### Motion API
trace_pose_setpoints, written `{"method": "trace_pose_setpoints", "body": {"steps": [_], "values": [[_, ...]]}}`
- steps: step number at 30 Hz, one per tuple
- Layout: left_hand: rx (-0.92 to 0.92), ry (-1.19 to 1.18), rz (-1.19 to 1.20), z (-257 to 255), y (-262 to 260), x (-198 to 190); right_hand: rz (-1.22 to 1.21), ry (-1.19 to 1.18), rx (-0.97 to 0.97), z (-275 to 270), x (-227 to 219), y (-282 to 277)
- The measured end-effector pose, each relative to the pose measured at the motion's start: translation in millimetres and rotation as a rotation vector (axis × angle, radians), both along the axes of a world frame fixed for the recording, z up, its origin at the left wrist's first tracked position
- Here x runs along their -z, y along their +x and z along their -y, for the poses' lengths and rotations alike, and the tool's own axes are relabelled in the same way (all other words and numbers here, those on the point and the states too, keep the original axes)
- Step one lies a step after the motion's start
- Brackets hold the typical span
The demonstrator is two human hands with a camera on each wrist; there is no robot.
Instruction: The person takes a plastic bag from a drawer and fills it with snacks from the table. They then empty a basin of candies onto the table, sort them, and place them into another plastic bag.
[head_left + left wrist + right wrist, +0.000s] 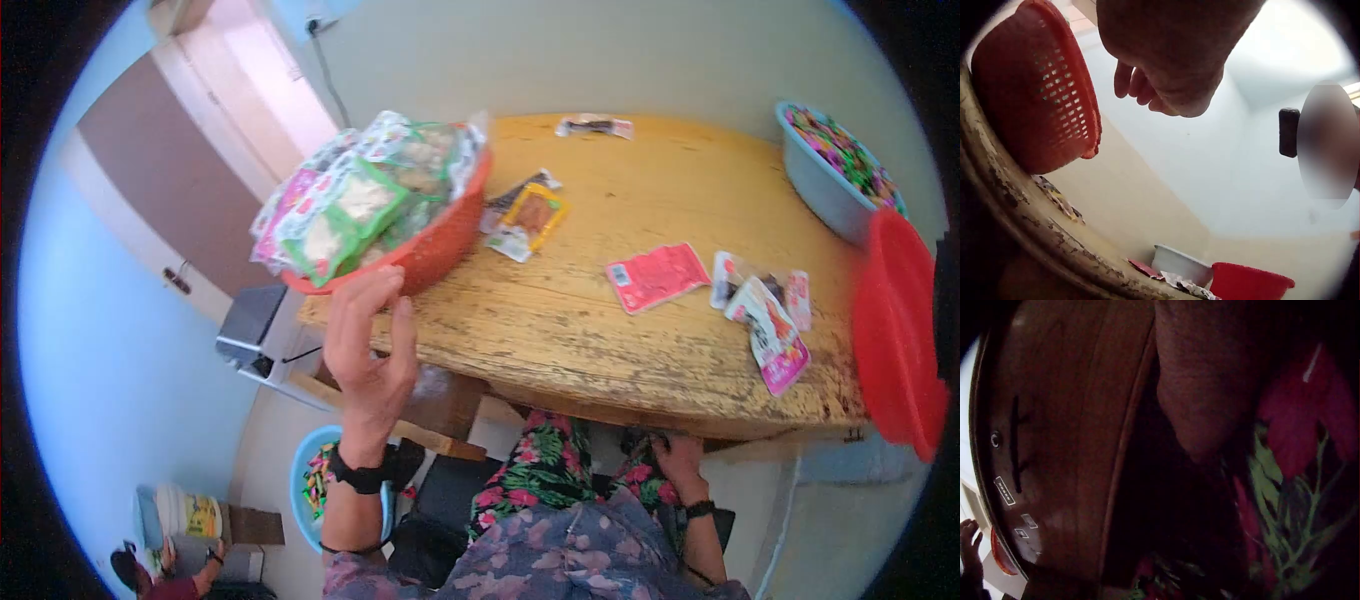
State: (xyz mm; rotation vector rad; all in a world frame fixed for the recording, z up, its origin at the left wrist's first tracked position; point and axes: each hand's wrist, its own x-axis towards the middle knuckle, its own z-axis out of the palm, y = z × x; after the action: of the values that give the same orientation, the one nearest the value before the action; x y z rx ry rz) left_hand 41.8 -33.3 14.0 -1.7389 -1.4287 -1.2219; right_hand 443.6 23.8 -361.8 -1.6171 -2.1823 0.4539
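Observation:
My left hand (365, 335) is raised in front of the orange basket (445, 250), its fingers loosely bent and nothing between them. In the head view the fingertips overlap the basket's near rim. White and green food packets (365, 195) are heaped in that basket, which sits at the table's left end. From the left wrist view, the hand (1172, 62) appears apart from the basket's slotted wall (1060, 106). Below the table edge my right hand (682, 458) rests on the flowered trousers (540, 455). Its fingers are mostly lost in shadow in the right wrist view.
On the worn yellow table (560, 320) lie a red packet (657, 277), a yellow-edged packet (533, 215) and several others. A blue basin (825, 185) of colourful wrapped pieces and a red basin (895, 340) stand right. Another blue basin (300, 480) is on the floor. Someone sits lower left.

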Motion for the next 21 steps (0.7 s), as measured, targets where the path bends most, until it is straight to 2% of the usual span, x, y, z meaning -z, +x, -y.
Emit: {"method": "trace_pose_setpoints", "body": {"steps": [4,5,7,8,11,12,15,16,19,20,21], "values": [[-0.161,0.082,0.156,29,-21,3,0.023,0.039,0.011,0,15,4],[-0.182,0.096,0.257,36,-30,4,0.020,0.060,0.001,2,20,7],[-0.236,0.119,0.460,55,-49,9,0.015,0.091,-0.027,0,-1,2],[-0.234,0.090,0.581,65,-57,10,0.010,-0.144,-0.033,0,-28,-2],[-0.265,-0.167,0.675,95,-107,33,0.080,-0.019,-0.032,0,2,6],[-0.328,-0.301,0.614,101,-121,42,0.054,-0.024,-0.033,0,4,5],[-0.395,-0.500,0.556,98,-144,60,0.005,-0.083,-0.036,-2,-6,-1],[-0.354,-0.570,0.580,96,-152,64,0.008,-0.133,-0.035,-1,-14,-2],[-0.425,-0.691,0.225,87,-151,69,0.006,-0.162,-0.028,-2,-25,-5],[-0.419,-0.780,0.175,83,-149,69,0.005,-0.159,-0.028,0,-27,-4],[-0.415,-0.870,0.125,80,-146,69,0.033,-0.054,-0.037,2,-24,-3]]}}
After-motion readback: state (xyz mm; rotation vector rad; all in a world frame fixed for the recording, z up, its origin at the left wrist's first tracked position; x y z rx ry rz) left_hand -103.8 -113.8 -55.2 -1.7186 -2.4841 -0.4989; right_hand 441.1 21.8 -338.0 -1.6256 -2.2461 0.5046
